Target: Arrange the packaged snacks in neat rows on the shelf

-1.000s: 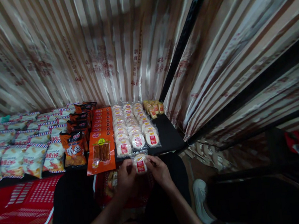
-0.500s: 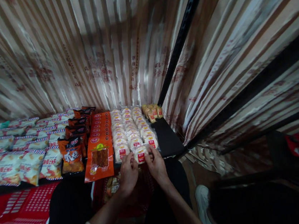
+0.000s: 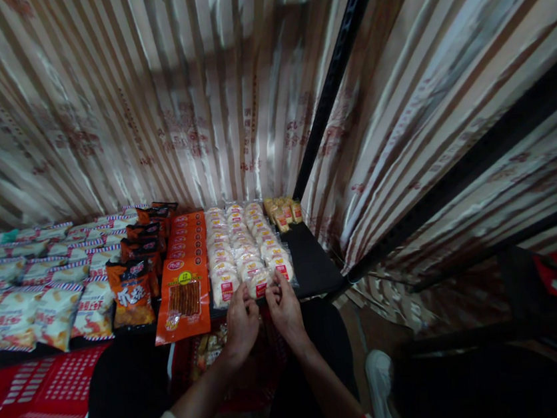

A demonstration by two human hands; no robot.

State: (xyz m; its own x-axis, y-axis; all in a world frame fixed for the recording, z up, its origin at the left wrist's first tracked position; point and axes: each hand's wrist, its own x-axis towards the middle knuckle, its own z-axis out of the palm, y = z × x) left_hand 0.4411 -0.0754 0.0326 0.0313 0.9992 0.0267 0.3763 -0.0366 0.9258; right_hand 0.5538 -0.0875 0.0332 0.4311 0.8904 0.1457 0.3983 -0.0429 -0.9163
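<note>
To the right of the front orange packet, a clear-wrapped round white packet with a red label lies at the near end of the middle of three rows of its kind, overlapping the one behind. Left hand at its lower left edge, fingers curled inward; right hand at its lower right, fingers bent against the wrap. Cannot tell whether either pinches it. Right of the orange packet too, beyond the rows: small yellow packets at the back, on the black shelf. Immediately left of the orange packet: orange-and-black bags; farther left, white bags with striped ends. Below and left of it, red basket, pale handle. Behind it, striped curtain, creased.
</note>
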